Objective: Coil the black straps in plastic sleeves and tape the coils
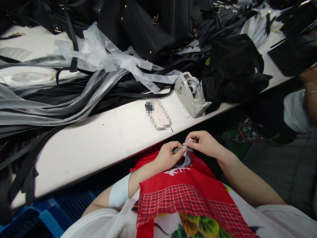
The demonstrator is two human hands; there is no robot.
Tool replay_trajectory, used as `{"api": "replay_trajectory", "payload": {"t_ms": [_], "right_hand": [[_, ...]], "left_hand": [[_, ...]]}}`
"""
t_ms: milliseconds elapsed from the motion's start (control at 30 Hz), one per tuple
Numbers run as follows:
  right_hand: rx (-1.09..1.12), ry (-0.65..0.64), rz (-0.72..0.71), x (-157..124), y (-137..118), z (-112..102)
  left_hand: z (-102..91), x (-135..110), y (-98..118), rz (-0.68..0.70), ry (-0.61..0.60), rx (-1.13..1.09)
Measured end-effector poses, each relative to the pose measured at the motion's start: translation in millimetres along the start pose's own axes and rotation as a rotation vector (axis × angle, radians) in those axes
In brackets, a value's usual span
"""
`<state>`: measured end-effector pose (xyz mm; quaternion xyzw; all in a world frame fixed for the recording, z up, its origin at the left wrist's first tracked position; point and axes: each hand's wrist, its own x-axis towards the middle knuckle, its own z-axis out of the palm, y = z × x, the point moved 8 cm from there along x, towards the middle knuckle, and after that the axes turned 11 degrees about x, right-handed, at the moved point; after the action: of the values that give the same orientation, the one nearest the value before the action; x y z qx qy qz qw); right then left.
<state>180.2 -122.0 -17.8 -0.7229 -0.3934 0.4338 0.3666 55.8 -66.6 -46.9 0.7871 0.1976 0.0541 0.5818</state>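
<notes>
Over the red apron [198,175], my left hand [169,154] and my right hand [204,142] meet with their fingertips pinched together. Between them is a small white strip [185,150], gripped from both sides; I cannot make out whether it is paper or tape. Right below my fingers, against the apron, is a greyish, shiny coil [184,161], partly covered by my left hand. Whether my left fingers also hold this coil is hidden.
A white table [109,135] runs in front of me. On it are a blurred-out phone-like object [159,115], a grey holder [189,96] with small items, long black straps [119,92], translucent strips [99,56], black bags [146,29] and black cloth [232,66]. Another person's arm [310,86] shows at right.
</notes>
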Motion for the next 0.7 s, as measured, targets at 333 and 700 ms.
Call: {"api": "replay_trajectory", "payload": {"t_ms": [333,700], "right_hand": [[0.619,-0.013,0.292,-2.7,57.4,39.2],[0.315,0.060,0.036,-10.8,21.4,20.7]], "left_hand": [[-0.9,-4.1,17.3,0.156,0.033,0.009],[-2.5,-0.8,-5.2,-0.112,0.154,-0.066]]}}
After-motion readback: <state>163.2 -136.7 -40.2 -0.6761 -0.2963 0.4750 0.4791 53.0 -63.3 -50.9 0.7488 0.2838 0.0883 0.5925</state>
